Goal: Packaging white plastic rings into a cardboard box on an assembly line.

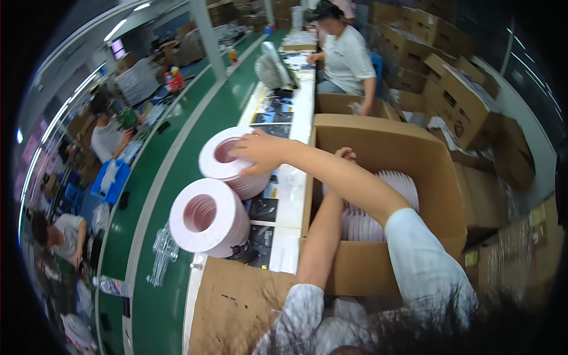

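Observation:
My right hand is at the farther of two stacks of pale pinkish-white rings. Its fingers dip into the central hole and its thumb presses the outer side, closed round the rim. The nearer ring stack stands beside it, untouched. My right forearm crosses over my left one. Over the open cardboard box, my left hand shows only a few loosely bent fingertips past the right forearm, and nothing is seen in them. More rings lie inside the box in rows on edge, partly behind my arms.
A green conveyor belt runs along the left, carrying clear plastic packaging and a bottle. A small fan stands on the white ledge. A co-worker sits beyond the box; cartons crowd the right.

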### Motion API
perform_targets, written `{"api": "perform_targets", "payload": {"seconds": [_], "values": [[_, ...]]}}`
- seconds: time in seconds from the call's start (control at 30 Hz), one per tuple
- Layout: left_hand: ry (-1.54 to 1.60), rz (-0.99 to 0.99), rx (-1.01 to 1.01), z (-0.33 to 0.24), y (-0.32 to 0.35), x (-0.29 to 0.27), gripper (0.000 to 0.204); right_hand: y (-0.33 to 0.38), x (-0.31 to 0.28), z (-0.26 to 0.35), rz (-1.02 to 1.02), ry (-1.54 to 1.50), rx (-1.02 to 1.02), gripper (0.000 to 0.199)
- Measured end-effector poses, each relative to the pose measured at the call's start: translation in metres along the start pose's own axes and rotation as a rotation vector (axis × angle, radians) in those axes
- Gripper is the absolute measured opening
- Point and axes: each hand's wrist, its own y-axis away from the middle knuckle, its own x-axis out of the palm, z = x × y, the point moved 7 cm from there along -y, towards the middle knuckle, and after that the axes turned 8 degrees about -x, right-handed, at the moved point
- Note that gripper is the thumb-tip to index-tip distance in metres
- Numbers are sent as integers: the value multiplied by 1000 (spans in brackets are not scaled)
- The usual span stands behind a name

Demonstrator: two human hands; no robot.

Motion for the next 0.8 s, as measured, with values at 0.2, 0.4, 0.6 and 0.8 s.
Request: {"api": "perform_targets", "payload": {"seconds": [0.2,0.4,0.6,0.8], "values": [[42,-166,229,10,15,40,30,122,-83,-20,-308,8,165,42],[-777,-525,13,2,29,21,22,338,-94,-26,-406,-42,828,25],[-2206,-228,-58,78,22,68,21,559,-25,34,163,-47,1164,43],[-2252,-209,378,78,41,61,22,502,-35,13,-353,-126,1113,16]]}}
